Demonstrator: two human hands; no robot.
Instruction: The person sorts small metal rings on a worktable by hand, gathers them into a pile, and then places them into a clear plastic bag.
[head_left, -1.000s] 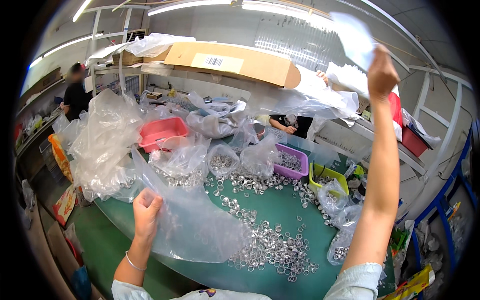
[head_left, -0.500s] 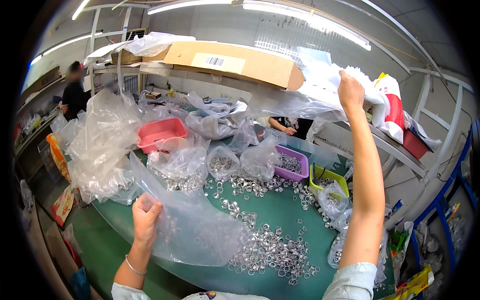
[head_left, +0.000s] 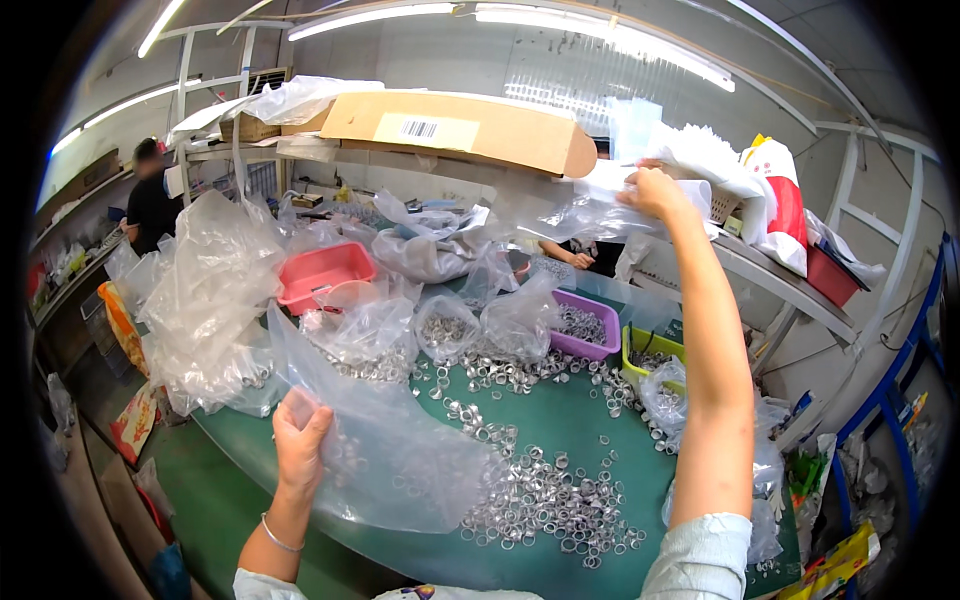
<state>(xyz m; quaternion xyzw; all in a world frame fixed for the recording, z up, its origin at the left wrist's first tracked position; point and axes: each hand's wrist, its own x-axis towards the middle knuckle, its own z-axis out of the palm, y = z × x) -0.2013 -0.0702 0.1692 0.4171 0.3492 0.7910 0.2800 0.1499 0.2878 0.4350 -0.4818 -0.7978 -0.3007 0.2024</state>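
Plastic bag [head_left: 400, 460] is pinched by the left hand [head_left: 301, 432], seemingly to keep it raised; whether plastic sheeting [head_left: 570, 208] is pinched by the right hand [head_left: 655, 192] cannot be told.

Grey wall [head_left: 420, 60] — tube lights [head_left: 600, 27] overhead — 1 blue rack [head_left: 887, 398], right.

Translucent bag [head_left: 390, 450], silvery rings [head_left: 555, 505] (green table [head_left: 545, 415])
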